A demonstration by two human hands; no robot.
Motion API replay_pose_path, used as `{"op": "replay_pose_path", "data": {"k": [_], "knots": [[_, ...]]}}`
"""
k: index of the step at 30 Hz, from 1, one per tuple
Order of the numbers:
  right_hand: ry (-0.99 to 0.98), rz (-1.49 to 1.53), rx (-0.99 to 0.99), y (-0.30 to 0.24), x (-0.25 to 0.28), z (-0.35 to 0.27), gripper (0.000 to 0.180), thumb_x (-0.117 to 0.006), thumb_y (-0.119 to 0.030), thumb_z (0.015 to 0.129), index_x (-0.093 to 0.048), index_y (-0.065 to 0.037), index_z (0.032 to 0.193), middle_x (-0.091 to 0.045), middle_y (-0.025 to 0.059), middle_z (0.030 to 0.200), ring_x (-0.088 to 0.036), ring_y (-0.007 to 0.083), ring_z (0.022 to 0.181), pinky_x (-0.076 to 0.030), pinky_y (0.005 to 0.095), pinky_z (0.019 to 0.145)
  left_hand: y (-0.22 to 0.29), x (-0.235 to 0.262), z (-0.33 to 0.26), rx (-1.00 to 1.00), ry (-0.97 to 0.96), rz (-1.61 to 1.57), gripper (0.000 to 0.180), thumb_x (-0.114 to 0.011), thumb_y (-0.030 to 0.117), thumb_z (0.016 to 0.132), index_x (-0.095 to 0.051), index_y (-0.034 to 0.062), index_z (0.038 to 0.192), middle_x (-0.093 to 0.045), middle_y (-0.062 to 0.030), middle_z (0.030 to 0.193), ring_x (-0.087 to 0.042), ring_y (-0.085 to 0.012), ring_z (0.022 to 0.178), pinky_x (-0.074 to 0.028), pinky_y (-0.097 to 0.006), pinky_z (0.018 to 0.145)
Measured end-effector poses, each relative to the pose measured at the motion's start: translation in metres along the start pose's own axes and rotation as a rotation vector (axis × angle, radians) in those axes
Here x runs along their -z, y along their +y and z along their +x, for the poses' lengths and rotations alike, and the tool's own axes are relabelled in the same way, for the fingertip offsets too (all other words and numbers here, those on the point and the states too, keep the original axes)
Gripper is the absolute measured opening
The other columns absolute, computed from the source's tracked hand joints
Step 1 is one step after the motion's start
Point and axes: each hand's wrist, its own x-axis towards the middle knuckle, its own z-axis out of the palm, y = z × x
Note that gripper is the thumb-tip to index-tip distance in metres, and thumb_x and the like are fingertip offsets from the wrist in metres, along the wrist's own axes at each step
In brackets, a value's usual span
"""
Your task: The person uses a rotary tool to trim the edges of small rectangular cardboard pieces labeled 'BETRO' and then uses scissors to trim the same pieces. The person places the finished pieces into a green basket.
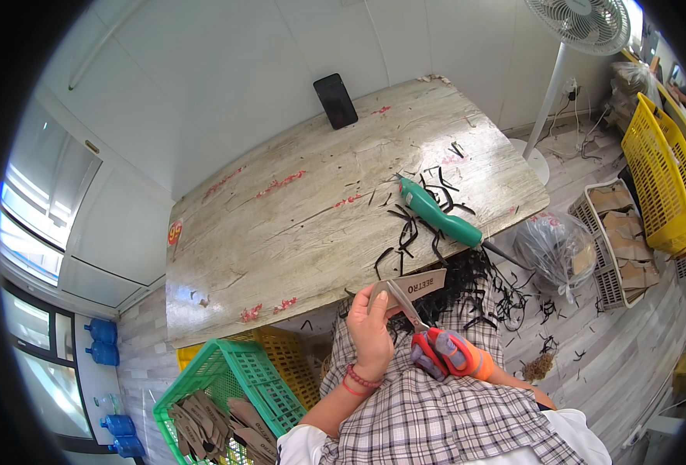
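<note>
Cardboard tag (423,284) pinched in left hand (372,325) fingers, right hand (455,355) fingers closed through red scissors (428,333) handles.

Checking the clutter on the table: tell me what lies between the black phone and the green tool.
In the head view, mostly bare wooden tabletop lies between the phone and the green tool, with only a few short black strips scattered near the tool.

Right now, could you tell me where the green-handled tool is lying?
The green-handled tool lies on the wooden table's right side among black scraps, beyond the scissors.

Red-handled scissors (428,337), green basket (227,387), plaid apron (436,411)
</note>
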Motion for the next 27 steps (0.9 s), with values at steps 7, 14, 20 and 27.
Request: {"op": "replay_pose_path", "data": {"k": [7, 14, 20, 27], "knots": [[0.05, -0.095, 0.022, -0.0052, -0.0088, -0.0012, 0.071, -0.045, -0.068, 0.089, -0.056, 0.001, 0.101, -0.053, 0.0028, 0.065, -0.046, 0.0115, 0.047, -0.036, 0.0231, 0.041, -0.0018, 0.0013, 0.0003, -0.005, -0.011, 0.007, 0.018, -0.05, 0.007, 0.097, -0.053, -0.0026, 0.112, -0.067, -0.013, 0.099, -0.068, -0.0213, 0.084, -0.058, -0.036, 0.073], [0.064, -0.107, 0.035, -0.0099, -0.0135, -0.0016, 0.075, -0.044, -0.071, 0.088, -0.055, 0.002, 0.099, -0.051, 0.0029, 0.062, -0.046, 0.0115, 0.044, -0.037, 0.0234, 0.04, -0.0017, 0.0001, 0.0006, -0.001, -0.003, 0.005, 0.017, -0.05, 0.007, 0.097, -0.053, -0.002, 0.111, -0.067, -0.0122, 0.101, -0.068, -0.0203, 0.086, -0.058, -0.035, 0.074], [0.043, -0.114, -0.024, -0.0135, -0.0124, -0.0044, 0.073, -0.04, -0.072, 0.087, -0.058, -0.002, 0.1, -0.053, 0.0002, 0.069, -0.044, 0.0096, 0.054, -0.034, 0.0223, 0.051, -0.0004, -0.0007, 0.0009, 0.011, -0.004, 0.001, 0.018, -0.05, 0.007, 0.097, -0.053, -0.002, 0.113, -0.067, -0.0113, 0.101, -0.068, -0.02, 0.087, -0.057, -0.035, 0.075], [0.118, -0.098, 0.007, -0.0059, -0.0115, -0.004, 0.071, -0.042, -0.069, 0.089, -0.057, -0.001, 0.101, -0.052, 0.0014, 0.067, -0.046, 0.0102, 0.051, -0.035, 0.0218, 0.047, 0.0017, 0.0003, 0.0004, 0.026, -0.021, -0.011, 0.019, -0.052, 0.007, 0.097, -0.057, -0.0008, 0.113, -0.066, -0.0089, 0.103, -0.065, -0.0157, 0.089, -0.055, -0.032, 0.08]]}}
